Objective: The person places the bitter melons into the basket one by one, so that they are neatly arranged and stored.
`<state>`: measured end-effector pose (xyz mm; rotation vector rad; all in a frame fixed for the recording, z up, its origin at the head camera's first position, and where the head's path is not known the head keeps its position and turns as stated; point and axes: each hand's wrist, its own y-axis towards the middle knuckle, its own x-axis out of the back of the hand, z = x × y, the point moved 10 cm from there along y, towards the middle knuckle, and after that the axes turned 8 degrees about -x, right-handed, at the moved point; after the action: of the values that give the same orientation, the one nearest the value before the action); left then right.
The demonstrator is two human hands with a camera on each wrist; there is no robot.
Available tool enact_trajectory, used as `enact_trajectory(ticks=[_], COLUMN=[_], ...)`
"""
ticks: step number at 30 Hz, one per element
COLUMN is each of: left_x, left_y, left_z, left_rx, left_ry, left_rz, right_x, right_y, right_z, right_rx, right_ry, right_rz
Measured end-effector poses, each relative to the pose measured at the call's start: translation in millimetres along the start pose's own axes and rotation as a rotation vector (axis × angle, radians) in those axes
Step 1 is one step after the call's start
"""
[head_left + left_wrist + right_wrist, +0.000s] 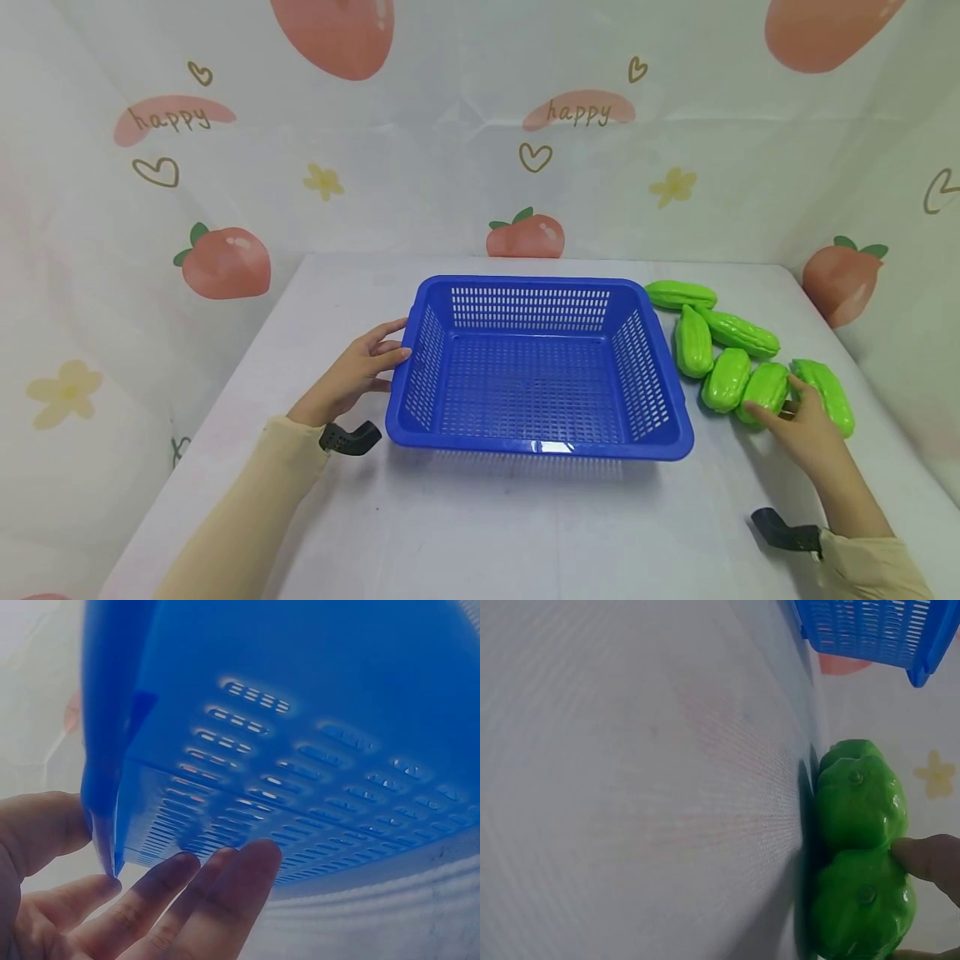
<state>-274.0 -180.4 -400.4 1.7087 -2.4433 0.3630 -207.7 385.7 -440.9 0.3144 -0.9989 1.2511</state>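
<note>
At the left side of a blue plastic basket, my left hand touches the rim with its thumb. In the left wrist view its fingers reach loosely under the rim beside the slotted wall. My right hand grips a glossy green ridged bitter melon lying on the table, thumb on its left side and fingers on its right. That melon shows end-on in the right wrist view, touching another bitter melon, with the thumb where they meet.
Left of the gripped one lies a bitter melon; another is to its right. Several more, among them one at the back, lie along the basket's right side. A patterned cloth hangs behind the white table.
</note>
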Motion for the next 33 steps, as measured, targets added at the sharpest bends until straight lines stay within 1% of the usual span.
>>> enact_trajectory(ticks=[8, 17, 21, 25, 33], left_x=[-0.2, -1.4, -1.3, -1.6, 0.4], left_y=[0.1, 0.1, 0.1, 0.1, 0.8], left_z=[-0.6, 0.0, 0.2, 0.0, 1.5], left_rx=[-0.011, -0.020, -0.017, -0.019, -0.013], left_ry=[0.016, 0.022, 0.026, 0.027, 0.028], left_rz=[0.011, 0.017, 0.014, 0.016, 0.010], right_x=[-1, 1, 3, 6, 16], right_y=[-0.9, -3.1, -2.6, -3.0, -7.9], right_z=[-3, -1, -4, -6, -6], right_rx=[-0.036, -0.020, -0.034, -0.048, -0.047], right_ry=[0.017, 0.078, 0.083, 0.094, 0.126], right_rz=[0.012, 0.003, -0.008, -0.030, -0.106])
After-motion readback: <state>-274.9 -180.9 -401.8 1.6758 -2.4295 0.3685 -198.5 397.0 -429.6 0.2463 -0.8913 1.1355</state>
